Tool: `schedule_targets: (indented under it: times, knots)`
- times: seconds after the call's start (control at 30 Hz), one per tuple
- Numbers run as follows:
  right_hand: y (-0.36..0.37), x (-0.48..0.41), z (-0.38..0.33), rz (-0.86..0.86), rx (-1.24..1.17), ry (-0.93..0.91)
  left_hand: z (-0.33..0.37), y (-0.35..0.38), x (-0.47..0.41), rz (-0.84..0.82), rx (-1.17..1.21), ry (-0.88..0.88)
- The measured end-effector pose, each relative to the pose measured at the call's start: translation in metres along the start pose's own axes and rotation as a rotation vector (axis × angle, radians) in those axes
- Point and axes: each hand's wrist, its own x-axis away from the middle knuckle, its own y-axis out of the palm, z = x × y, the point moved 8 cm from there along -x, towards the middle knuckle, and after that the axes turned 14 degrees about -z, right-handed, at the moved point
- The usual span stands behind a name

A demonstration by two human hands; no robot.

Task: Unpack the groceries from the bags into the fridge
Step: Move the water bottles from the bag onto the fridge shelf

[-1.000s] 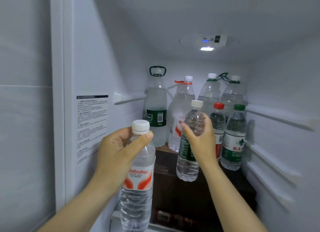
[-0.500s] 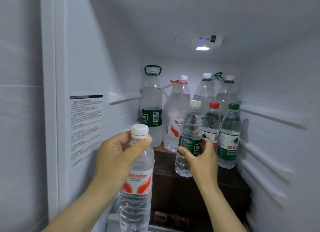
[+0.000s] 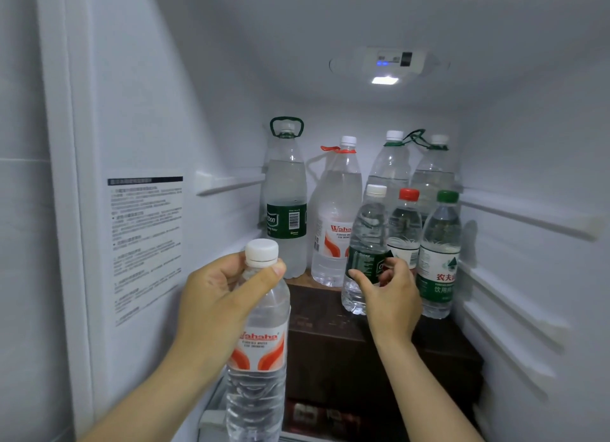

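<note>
In the head view my left hand (image 3: 214, 303) grips a small white-capped Wahaha water bottle (image 3: 257, 359) by its neck, upright, in front of the open fridge. My right hand (image 3: 392, 296) reaches inside, with thumb and fingers curled round the lower part of a small water bottle with a dark green label (image 3: 369, 230). That bottle stands upright on a dark brown box (image 3: 330, 342) in the fridge. It stands just left of a red-capped bottle (image 3: 406, 230) and a green-capped bottle (image 3: 440, 243).
Several large water bottles stand at the back, among them a green-handled one (image 3: 285, 191) and a big Wahaha one (image 3: 340, 210). A text sticker (image 3: 145, 243) is on the left fridge wall. Shelf rails (image 3: 528, 217) run along the right wall. The ceiling light (image 3: 384, 80) is lit.
My right hand lowered the green-labelled bottle onto the brown box beside the red-capped bottle and slid down its side. My left hand kept holding the Wahaha bottle in place.
</note>
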Motion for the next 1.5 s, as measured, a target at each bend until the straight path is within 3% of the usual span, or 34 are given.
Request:
schedule_targets:
  times: [0.23,0.63,1.07,1.3,1.4,1.5]
  knots:
    - [0.003,0.001,-0.004,0.030,0.129,-0.048,-0.010,-0.005,-0.002,0.038,-0.036,-0.031]
    - [0.019,-0.002,-0.004,-0.136,0.214,-0.056,-0.060,-0.014,-0.010,0.096,-0.165,-0.169]
    - [0.021,0.002,-0.010,-0.135,0.170,-0.162,-0.058,-0.013,-0.017,0.096,-0.376,-0.070]
    - [0.022,0.004,-0.013,-0.169,0.150,-0.199,-0.054,-0.009,-0.002,0.142,-0.362,-0.019]
    - [0.027,0.003,-0.015,-0.241,0.084,-0.204,-0.054,-0.010,0.000,0.148,-0.335,-0.012]
    - [0.035,0.002,-0.034,-0.395,-0.180,-0.209,-0.059,-0.012,0.004,0.145,-0.311,-0.001]
